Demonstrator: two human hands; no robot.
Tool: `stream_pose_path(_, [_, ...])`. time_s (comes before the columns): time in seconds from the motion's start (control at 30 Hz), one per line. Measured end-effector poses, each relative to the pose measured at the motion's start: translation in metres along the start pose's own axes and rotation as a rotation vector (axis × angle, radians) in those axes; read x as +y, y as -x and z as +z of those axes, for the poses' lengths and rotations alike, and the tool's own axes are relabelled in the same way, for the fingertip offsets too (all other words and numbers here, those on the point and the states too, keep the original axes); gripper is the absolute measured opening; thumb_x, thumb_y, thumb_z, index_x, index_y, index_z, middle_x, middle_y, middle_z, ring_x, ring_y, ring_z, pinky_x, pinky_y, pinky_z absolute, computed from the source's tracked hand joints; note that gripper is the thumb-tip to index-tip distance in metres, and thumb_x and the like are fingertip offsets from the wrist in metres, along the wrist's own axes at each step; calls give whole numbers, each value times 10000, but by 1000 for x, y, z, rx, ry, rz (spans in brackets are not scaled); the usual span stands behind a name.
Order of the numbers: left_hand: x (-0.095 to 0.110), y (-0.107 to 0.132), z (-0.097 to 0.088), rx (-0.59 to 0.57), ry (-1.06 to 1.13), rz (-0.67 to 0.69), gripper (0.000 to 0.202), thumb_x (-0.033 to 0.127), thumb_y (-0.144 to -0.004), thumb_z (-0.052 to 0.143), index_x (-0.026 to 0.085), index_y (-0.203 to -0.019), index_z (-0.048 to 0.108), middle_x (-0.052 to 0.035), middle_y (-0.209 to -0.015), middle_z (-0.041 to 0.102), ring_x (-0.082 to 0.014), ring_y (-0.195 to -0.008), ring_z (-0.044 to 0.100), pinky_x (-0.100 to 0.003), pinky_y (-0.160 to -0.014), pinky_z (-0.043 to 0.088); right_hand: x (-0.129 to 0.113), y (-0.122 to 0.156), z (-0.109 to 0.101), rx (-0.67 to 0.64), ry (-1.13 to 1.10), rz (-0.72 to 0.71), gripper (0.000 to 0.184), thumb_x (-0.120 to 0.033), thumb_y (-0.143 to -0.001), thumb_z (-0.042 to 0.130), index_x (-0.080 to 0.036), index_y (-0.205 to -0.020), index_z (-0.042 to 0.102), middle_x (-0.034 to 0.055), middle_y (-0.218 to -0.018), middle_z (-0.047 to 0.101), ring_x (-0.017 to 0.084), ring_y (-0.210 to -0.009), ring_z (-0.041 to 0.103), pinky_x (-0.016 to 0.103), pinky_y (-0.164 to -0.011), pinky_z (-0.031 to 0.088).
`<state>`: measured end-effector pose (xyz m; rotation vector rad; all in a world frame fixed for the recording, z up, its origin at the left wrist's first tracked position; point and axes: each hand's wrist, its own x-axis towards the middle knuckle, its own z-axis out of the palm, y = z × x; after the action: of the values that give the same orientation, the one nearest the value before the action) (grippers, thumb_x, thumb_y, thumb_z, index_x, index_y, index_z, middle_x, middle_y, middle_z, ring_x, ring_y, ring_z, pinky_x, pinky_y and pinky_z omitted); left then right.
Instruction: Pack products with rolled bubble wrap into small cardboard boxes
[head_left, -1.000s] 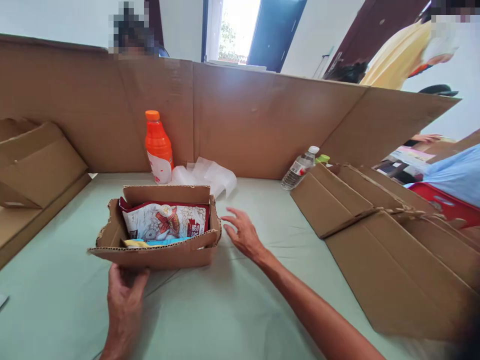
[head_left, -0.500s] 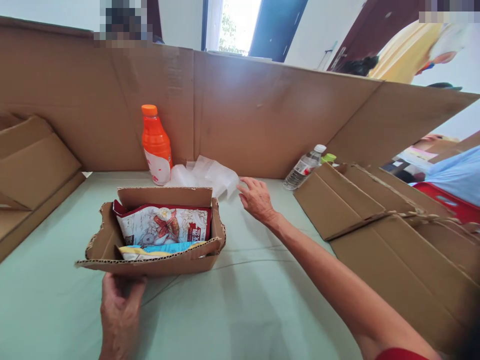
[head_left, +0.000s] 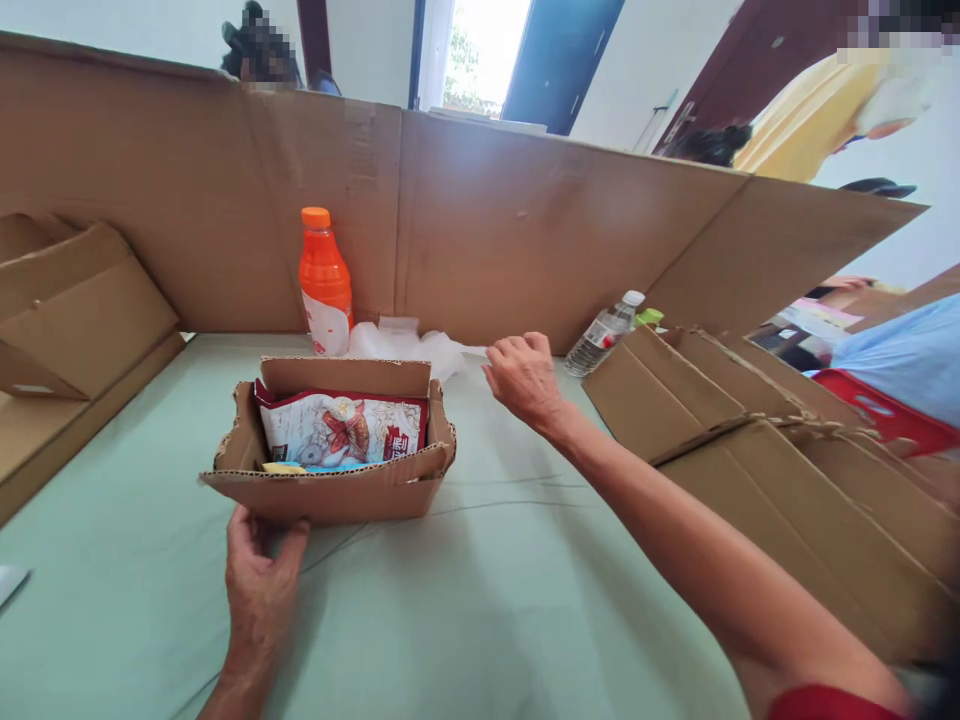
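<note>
A small open cardboard box sits on the pale green table. Inside it lies a white and red snack pouch over a blue and yellow packet. My left hand grips the box's near wall, thumb and fingers pressed on the cardboard. My right hand reaches past the box's right side with fingers curled, pinching the edge of a clear plastic bag that lies behind the box. An orange bottle stands just left of the bag.
A tall cardboard screen walls the table's far side. Flattened cardboard sheets lie stacked at the right, more folded cardboard at the left. A clear water bottle leans by the right stack. Other people are behind the screen.
My right hand moved from beside the box up to the plastic bag and closed its fingers on the bag's edge. The bag now lies flatter. My left hand stayed on the box.
</note>
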<state>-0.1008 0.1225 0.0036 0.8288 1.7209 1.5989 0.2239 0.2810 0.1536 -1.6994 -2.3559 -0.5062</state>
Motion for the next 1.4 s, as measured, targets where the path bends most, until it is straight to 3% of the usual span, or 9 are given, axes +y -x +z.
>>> stream_pose_path(0.1, [0, -1, 0, -16, 22, 7, 747, 418, -667, 797, 211, -1324, 506, -94, -1221, 631, -286, -1170, 603, -525, -1123, 397, -10, 48, -28, -7, -8, -38, 313, -140, -937, 456, -160, -788, 730, 140, -780, 687, 277, -846, 579, 549, -1072, 242])
stream_pose_path(0.2, [3, -1, 0, -20, 36, 24, 719, 404, -658, 791, 201, -1292, 519, -86, -1178, 631, -267, -1122, 610, -505, -1104, 413, -36, 100, -34, -181, -158, -113, 273, -109, -881, 510, -191, -717, 712, 91, -687, 668, 226, -719, 575, 517, -1033, 307])
stream_pose_path(0.37, [13, 1, -2, -7, -42, 39, 710, 442, -643, 751, 178, -1264, 530, -77, -1069, 630, -257, -996, 618, -485, -1002, 479, -64, 150, -22, -415, -645, -119, 223, -313, -897, 640, -269, -1085, 753, 64, -974, 774, 262, -913, 670, 432, -938, 439])
stream_pose_path(0.6, [15, -3, -19, 67, -451, 337, 511, 499, -730, 669, 180, -1126, 621, -52, -1010, 540, -189, -749, 550, -458, -878, 513, -85, 154, -3, -311, -1003, 217, 400, -327, -907, 593, -258, -1297, 647, 86, -1233, 709, 239, -1039, 669, 311, -692, 515])
stream_pose_path(0.77, [13, -11, -11, 9, -308, 235, 614, 468, -690, 737, 173, -1210, 597, -74, -1109, 555, -179, -779, 629, -407, -816, 562, -113, 113, 31, -290, -1178, 216, 513, -238, -844, 607, -196, -1355, 583, 104, -1223, 709, 222, -1027, 677, 336, -803, 533])
stream_pose_path(0.9, [11, -14, 0, -136, 12, 128, 892, 369, -663, 790, 234, -1460, 412, -137, -1373, 515, -232, -1026, 682, -427, -943, 555, -93, 89, 53, -195, -1229, 236, 531, -231, -832, 587, -196, -1361, 584, 114, -1354, 655, 236, -1158, 651, 361, -882, 547])
stream_pose_path(1.03, [7, -12, 1, -166, 98, 86, 929, 312, -683, 790, 253, -1507, 366, -173, -1528, 424, -334, -1287, 590, -469, -1007, 535, -39, 111, 56, -76, -952, 298, 399, -269, -867, 565, -220, -1249, 670, 92, -1351, 662, 233, -1197, 634, 375, -919, 547])
stream_pose_path(1.27, [14, 10, -4, -83, -280, 358, 480, 333, -797, 681, 197, -1255, 640, -112, -1260, 639, -261, -1037, 670, -416, -880, 559, 13, 153, 71, -118, -690, 448, 402, -292, -839, 611, -200, -1222, 687, 130, -1306, 683, 308, -1209, 594, 480, -983, 495])
stream_pose_path(1.4, [26, 53, 7, -407, -446, 546, 335, 294, -871, 598, 212, -1186, 675, -108, -1204, 680, -292, -1070, 650, -380, -755, 566, 4, 139, 92, -116, -643, 463, 453, -285, -809, 655, -156, -1243, 672, 146, -1185, 724, 313, -1108, 618, 493, -1004, 460])
